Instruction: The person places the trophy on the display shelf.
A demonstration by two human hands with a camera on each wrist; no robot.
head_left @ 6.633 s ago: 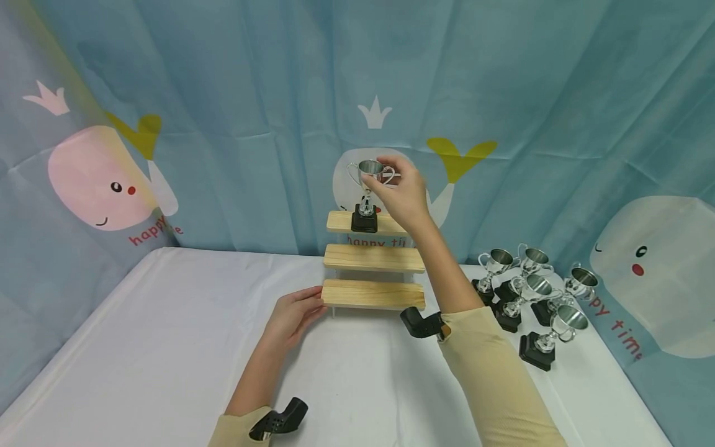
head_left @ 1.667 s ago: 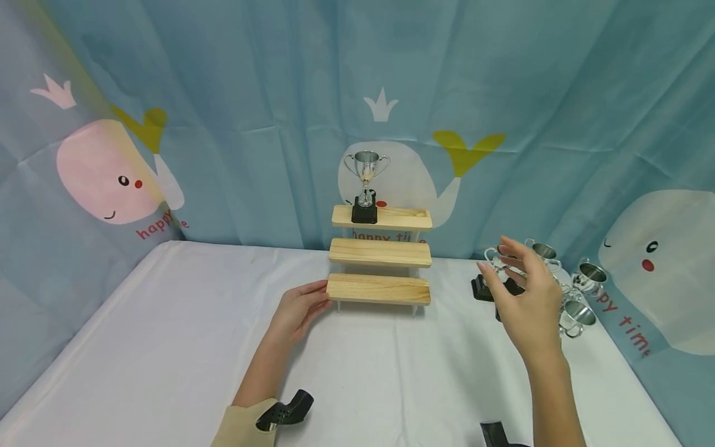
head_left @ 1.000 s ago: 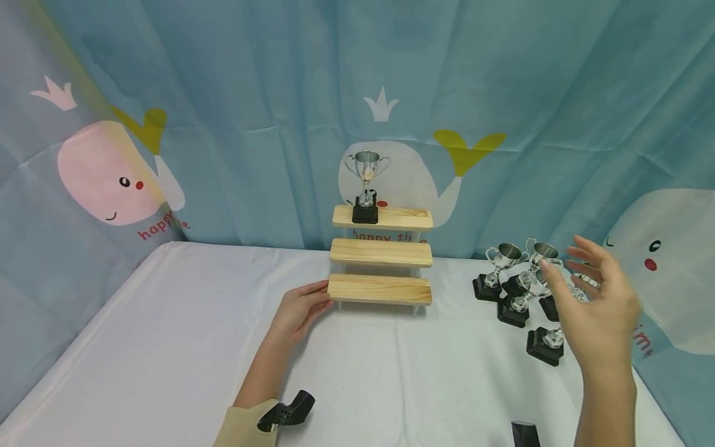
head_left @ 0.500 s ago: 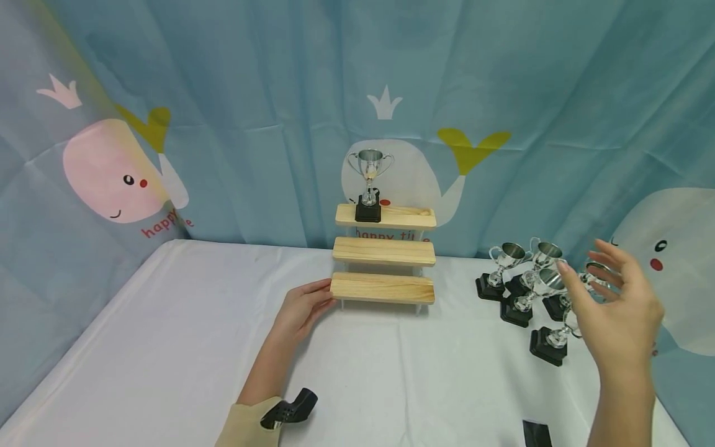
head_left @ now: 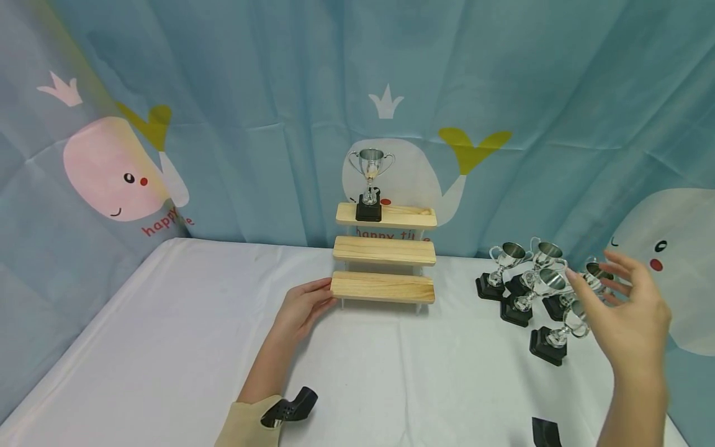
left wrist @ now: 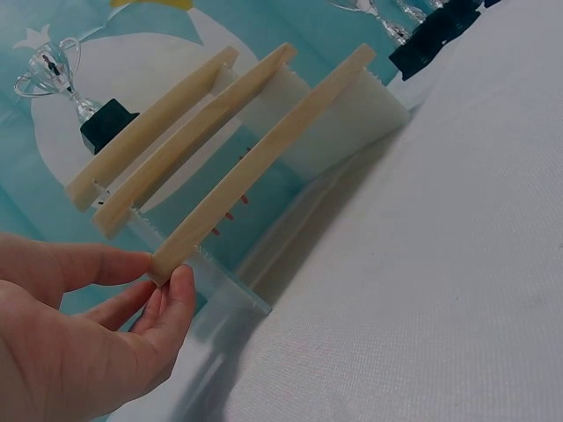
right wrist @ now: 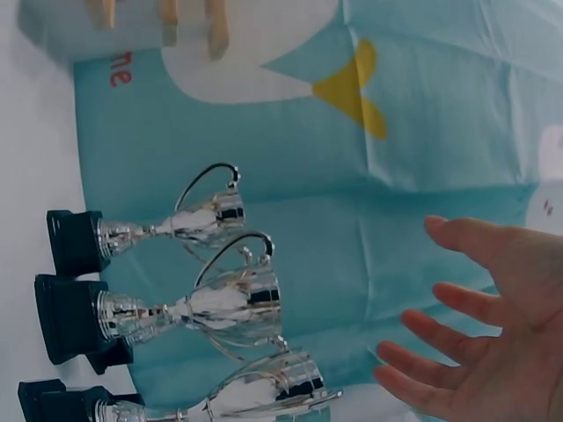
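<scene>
My left hand pinches the left end of the lowest board of a three-tier wooden display stand; thumb and fingers grip that board end in the left wrist view. On the left of the top tier stands a silver trophy cup with two handles and a black base, untouched. My right hand hovers at the right with fingers spread and slightly bent, holding nothing. Beside it several like trophies stand in a cluster, among them a front trophy and a back-left trophy. The hand partly hides the right-hand cups.
A white cloth covers the table. Behind it hangs a blue curtain printed with whales, which also runs along both sides. A black wrist camera sits on the left sleeve.
The right hand let go of the trophy on the top tier and moved right, past the cluster, then slightly further right and down. The left hand keeps its grip on the stand.
</scene>
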